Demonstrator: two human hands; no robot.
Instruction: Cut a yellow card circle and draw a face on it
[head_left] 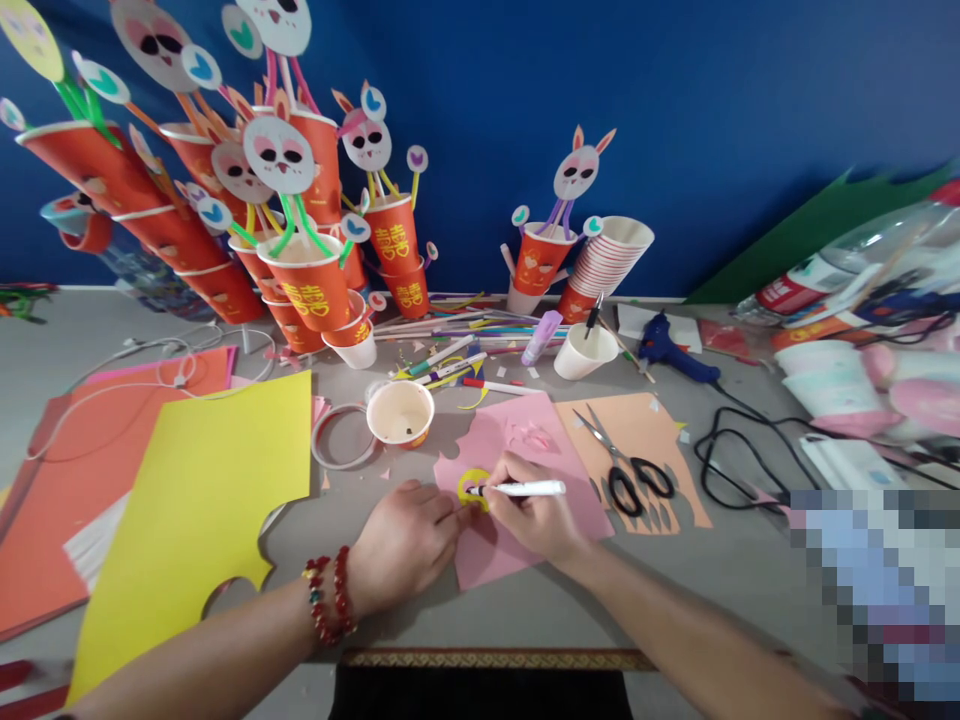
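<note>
Left of centre: could tip the paper cup [401, 440], just beyond the left hand [409, 535], through a knock from the knuckles. Centre: could skew or smear the mark on the yellow disc [474, 475] through slack fingertip pressure or contact with wet ink. Right: could catch the slightly open scissors [615, 452] through a wide forearm sweep.

Disc location: on the pink sheet [491, 550], inward from the middle of the near edge of the desk [420, 625].

Left hand: part open, curled at the fingers, touching the disc's edge. Right hand [536, 515]: nearly closed, pinching the white marker [532, 489], tip at the disc.
</note>
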